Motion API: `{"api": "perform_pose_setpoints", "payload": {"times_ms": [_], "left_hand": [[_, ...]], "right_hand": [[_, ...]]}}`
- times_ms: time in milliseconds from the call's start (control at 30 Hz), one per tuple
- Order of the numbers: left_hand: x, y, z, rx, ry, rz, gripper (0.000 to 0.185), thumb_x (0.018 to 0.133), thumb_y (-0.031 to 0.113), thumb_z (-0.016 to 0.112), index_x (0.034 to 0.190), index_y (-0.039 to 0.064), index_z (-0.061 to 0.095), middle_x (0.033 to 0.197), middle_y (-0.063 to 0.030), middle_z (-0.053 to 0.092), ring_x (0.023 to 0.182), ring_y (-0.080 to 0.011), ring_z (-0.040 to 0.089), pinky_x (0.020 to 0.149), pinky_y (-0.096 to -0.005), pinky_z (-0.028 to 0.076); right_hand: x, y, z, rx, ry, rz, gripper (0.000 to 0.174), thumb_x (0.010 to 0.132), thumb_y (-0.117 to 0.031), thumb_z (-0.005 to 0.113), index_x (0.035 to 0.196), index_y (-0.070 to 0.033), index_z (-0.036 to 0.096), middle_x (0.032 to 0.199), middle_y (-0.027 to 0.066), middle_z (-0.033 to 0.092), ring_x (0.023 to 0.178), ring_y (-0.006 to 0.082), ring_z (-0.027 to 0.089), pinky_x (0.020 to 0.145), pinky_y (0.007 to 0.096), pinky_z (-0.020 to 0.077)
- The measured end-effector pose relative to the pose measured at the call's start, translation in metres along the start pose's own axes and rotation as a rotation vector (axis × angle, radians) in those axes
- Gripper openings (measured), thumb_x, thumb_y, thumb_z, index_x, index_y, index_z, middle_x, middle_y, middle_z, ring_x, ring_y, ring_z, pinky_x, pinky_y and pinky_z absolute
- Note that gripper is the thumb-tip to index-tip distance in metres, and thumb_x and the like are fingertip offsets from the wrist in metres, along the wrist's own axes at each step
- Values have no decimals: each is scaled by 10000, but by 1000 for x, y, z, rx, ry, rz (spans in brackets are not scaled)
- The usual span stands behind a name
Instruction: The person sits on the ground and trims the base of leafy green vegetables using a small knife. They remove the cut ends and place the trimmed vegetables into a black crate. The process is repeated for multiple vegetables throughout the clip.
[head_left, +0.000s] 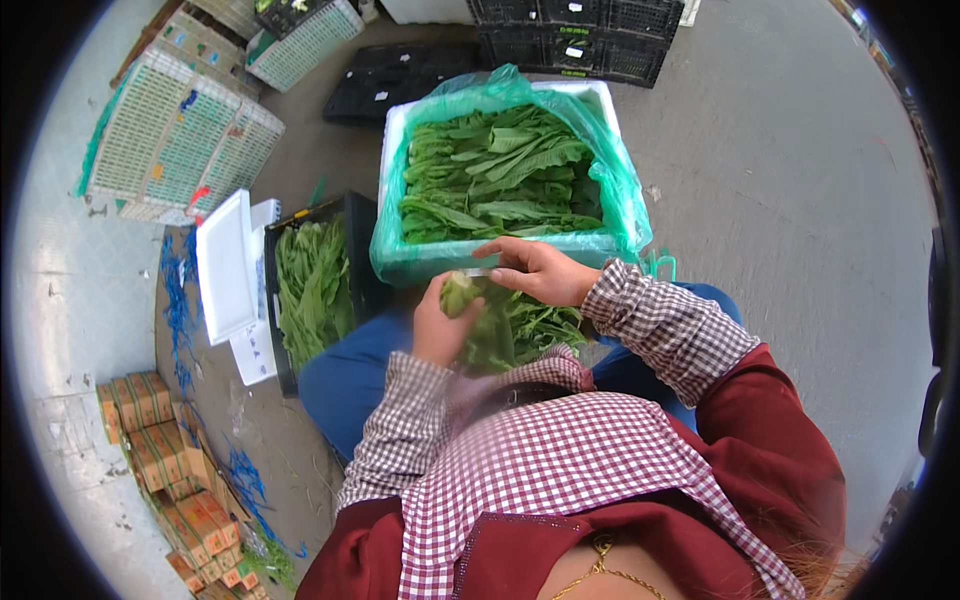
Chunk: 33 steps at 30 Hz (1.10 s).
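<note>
My left hand (442, 319) grips a bunch of leafy greens (459, 292) by its pale cut stem end. Its leaves hang blurred towards my lap. My right hand (536, 270) is just to the right, thumb and fingers bent around a short pale, shiny strip (478, 272) at the stem end. Whether the right fingers grip this strip cannot be told. More loose greens (547, 322) lie below my hands, between my knees. Directly ahead stands a white foam box (394, 142) lined with a green plastic bag (626, 202), holding rows of long-leaved greens (502, 172).
At my left knee stands a black crate (364, 247) of greens (311, 285), beside a white foam lid (226, 270). Black crates (577, 37) are stacked behind the box, pale plastic crates (180, 135) at far left. Cartons (150, 450) and blue strapping (244, 472) lie lower left.
</note>
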<state>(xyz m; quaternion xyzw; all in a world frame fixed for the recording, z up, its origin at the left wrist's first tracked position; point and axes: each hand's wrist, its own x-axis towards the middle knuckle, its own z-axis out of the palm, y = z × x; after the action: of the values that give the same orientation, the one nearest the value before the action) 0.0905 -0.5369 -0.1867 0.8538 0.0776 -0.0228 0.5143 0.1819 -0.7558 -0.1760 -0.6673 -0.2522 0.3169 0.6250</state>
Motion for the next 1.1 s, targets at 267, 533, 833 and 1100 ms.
{"api": "perform_pose_setpoints", "payload": {"times_ms": [267, 533, 833, 1100], "left_hand": [[-4, 2, 4, -174, -115, -103, 476, 876, 161, 777, 1272, 33, 549, 1119, -50, 666, 1018, -123, 624, 874, -283, 519], [-10, -6, 2, -341, -196, -72, 466, 893, 81, 745, 1305, 40, 533, 1177, -42, 640, 1069, -122, 608, 919, -278, 506], [-18, 1, -3, -493, -290, -187, 484, 868, 33, 750, 1312, 47, 556, 1205, -29, 627, 1105, -131, 596, 954, -283, 486], [-35, -9, -16, -458, -378, -202, 472, 854, 39, 757, 1289, 57, 575, 1173, -14, 640, 1091, -126, 598, 957, -287, 471]], "right_hand": [[-6, -9, 21, -140, -89, -40, 560, 951, -195, 651, 1457, -78, 442, 1017, 146, 660, 918, 235, 642, 836, 375, 514], [-7, -6, 26, -10, -121, -52, 525, 971, -160, 629, 1454, -60, 449, 1206, 169, 653, 1101, 240, 631, 959, 374, 503], [-8, -1, 31, -4, -106, -131, 472, 961, -121, 641, 1405, -33, 506, 1284, 167, 638, 1197, 241, 612, 1027, 362, 488], [-11, 11, 46, 198, -175, -22, 430, 978, -124, 622, 1389, -33, 533, 1246, 113, 660, 1142, 176, 616, 1004, 326, 496]]}}
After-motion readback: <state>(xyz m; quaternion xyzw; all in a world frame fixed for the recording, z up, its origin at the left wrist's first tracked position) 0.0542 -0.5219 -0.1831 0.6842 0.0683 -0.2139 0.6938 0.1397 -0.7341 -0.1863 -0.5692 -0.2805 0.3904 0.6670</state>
